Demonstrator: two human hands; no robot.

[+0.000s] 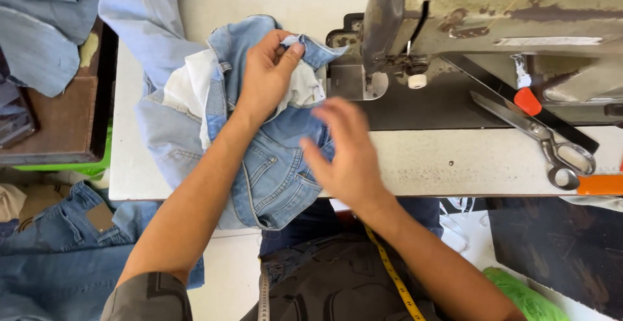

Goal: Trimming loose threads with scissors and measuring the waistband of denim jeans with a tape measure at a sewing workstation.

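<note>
Left hand (265,74) closed, pinching bunched light-blue jeans (259,165) plus white pocket lining (305,87), forearm angled up across fabric. Right hand (347,152) open, fingers spread, motion-blurred, flat on denim near table edge. Jeans crumpled on white table (454,162), just left of sewing machine (493,22). Scissors (538,129) lying right.

Single head cam, looking almost straight down and close in from above the person's chest. It's taking in the white table (454,162) mid-frame, sewing machine (493,9) filling upper right, forearms entering from the bottom edge, floor showing lower left. No second view.
</note>
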